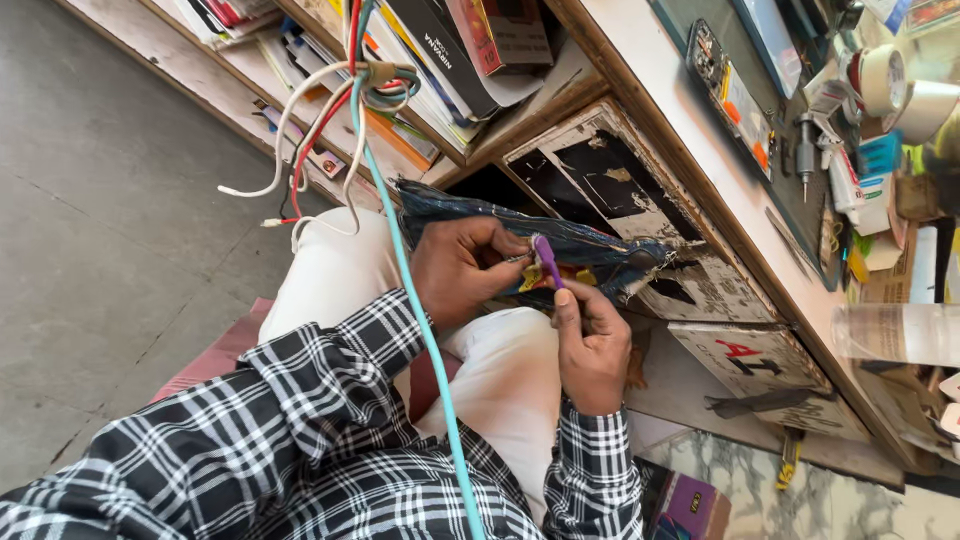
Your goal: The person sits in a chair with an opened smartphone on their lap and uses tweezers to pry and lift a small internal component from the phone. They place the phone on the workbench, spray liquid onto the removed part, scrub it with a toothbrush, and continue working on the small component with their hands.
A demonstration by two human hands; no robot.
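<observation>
Over the lap, in the head view, a crumpled dark blue denim cloth (560,245) is pinched by the left hand (462,268). A slim purple tool (547,262) is gripped in the right hand (592,350), its long axis pointing away from the body onto the cloth beside the left fingertips. A worn wooden bench (640,90) is seen just beyond.

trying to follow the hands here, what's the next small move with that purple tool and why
Probably ease the purple tool a little further into the dark blue pouch: the right hand holds it tip-first at the opening, and the left hand pinches the pouch edge steady beside it.
</observation>
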